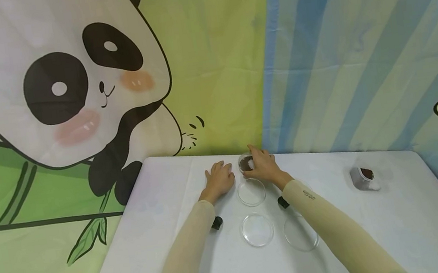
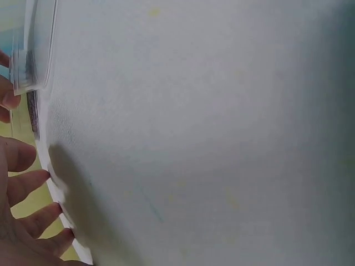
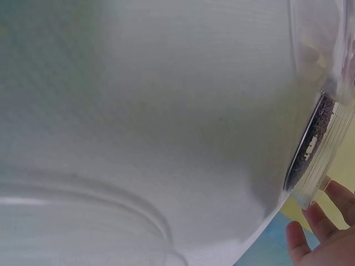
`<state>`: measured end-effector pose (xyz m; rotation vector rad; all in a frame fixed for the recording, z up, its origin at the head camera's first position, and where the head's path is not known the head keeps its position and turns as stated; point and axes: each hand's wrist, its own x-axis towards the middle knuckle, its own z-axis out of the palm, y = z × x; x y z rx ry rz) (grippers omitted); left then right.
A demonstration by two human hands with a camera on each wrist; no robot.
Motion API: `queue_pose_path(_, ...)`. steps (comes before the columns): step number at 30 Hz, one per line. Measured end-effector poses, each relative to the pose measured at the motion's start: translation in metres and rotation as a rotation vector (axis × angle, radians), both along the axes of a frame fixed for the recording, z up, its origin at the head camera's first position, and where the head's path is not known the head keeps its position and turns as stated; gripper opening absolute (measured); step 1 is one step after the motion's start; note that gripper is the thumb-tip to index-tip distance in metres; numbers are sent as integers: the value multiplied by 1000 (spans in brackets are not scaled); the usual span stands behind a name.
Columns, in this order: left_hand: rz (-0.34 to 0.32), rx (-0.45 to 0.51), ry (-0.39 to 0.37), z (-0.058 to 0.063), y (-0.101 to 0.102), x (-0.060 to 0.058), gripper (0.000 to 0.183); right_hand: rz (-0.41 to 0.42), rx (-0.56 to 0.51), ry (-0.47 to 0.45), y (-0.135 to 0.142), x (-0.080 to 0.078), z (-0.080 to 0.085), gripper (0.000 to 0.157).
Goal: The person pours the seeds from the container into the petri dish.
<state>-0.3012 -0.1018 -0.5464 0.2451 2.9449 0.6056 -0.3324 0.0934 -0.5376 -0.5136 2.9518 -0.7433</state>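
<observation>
At the far edge of the table, my right hand [image 1: 263, 166] spans a round clear petri dish [image 1: 243, 164] with thumb and fingers at its rim. Dark brown granules with a white patch lie inside. From the side, the right wrist view shows the dark granules [image 3: 314, 141] behind clear walls, with the fingertips at the rim. Whether a lid covers the dish I cannot tell. My left hand [image 1: 220, 181] rests on the table just left of it, fingers spread, holding nothing. A clear petri dish [image 1: 253, 204] stands just in front of the filled one.
Nearer me are two more clear round dishes, one in the middle [image 1: 259, 245] and one [image 1: 304, 251] partly beside my right sleeve. On the right stands a small container [image 1: 358, 179] with brown contents and something white. A printed panda curtain [image 1: 209, 64] hangs behind the white table.
</observation>
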Motion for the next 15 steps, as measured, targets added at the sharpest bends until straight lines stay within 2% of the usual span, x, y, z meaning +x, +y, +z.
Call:
queue_pose_path(11,-23,-8,2,-2,-1,0,45,-2,22,-12,2,-1,-4,106)
queue_pose_path(15,-31,10,0,-1,-3,1,48,8,25,-30,3,1,0,102)
